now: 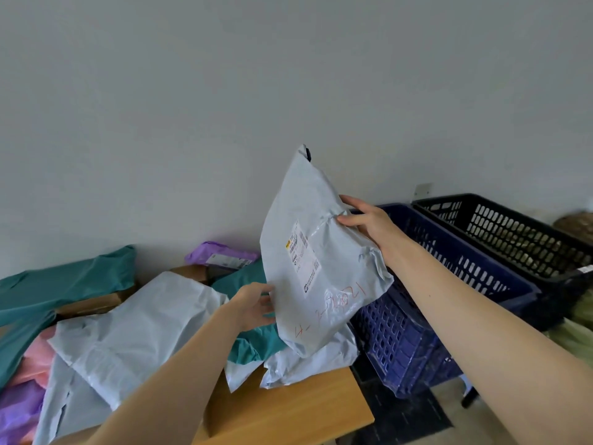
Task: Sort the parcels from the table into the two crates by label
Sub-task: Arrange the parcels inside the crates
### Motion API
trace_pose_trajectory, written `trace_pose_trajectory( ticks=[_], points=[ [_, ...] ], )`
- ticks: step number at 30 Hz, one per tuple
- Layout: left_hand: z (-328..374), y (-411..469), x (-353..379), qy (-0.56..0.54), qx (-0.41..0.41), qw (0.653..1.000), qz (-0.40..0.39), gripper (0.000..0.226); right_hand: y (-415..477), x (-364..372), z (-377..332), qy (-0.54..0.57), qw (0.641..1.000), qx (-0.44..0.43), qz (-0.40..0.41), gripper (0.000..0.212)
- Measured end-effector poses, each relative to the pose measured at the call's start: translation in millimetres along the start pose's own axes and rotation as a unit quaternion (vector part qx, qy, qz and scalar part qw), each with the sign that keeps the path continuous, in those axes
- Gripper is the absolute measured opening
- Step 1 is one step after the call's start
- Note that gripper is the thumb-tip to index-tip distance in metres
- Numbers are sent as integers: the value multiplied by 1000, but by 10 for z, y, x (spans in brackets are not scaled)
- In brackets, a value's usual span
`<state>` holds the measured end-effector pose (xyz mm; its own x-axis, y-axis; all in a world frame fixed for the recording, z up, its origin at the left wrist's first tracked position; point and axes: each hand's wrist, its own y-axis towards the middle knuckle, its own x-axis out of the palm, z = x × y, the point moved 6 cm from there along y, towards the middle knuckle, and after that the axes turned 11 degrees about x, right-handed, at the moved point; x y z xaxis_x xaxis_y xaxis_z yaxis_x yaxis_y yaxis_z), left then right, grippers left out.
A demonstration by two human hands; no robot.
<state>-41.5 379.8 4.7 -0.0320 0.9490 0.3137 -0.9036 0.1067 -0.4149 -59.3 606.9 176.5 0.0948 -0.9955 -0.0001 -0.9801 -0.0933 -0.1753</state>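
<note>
Holding the grey mailer point(314, 258) upright in the air, the right hand point(369, 223) pinches its right edge: the thumb lies across the front and the fingers curl behind, puckering the plastic there. In the head view, the only one given, the bag hangs above the table's point(288, 412) right end, just in front of the blue crate point(449, 284), with the black crate point(513, 232) beyond that. The printed label point(303, 255) and some red handwriting face the camera.

The left hand point(253, 305) sits at the mailer's lower left edge, fingers loosely spread and gripping nothing. Whether the fingertips touch the plastic I cannot tell.

Judging by how it stays up from a one-sided pinch, the parcel is probably light. Its skin is thin, wrinkled film, soft and likely slick, and the contents look padded, not rigid. A grip on a folded edge or corner, where the film bunches, should hold better than a grip on the smooth face. Support from below would stop it sagging or swinging.

Other soft bags lie heaped on the table: a grey parcel point(134, 326), a teal one point(64, 284) and a purple one point(221, 255).
</note>
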Motion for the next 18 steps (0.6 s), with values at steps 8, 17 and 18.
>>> trace_pose_trajectory(
  ticks=[8,17,18],
  points=[
    [286,-21,-373,57,72,994,58,20,82,2,183,23,999,23,14,57],
    [791,-345,-830,105,152,979,91,43,13,310,417,-64,996,64,27,69],
    [844,-390,-896,109,162,976,94,44,-6,365,434,-86,994,61,35,74]
  ],
)
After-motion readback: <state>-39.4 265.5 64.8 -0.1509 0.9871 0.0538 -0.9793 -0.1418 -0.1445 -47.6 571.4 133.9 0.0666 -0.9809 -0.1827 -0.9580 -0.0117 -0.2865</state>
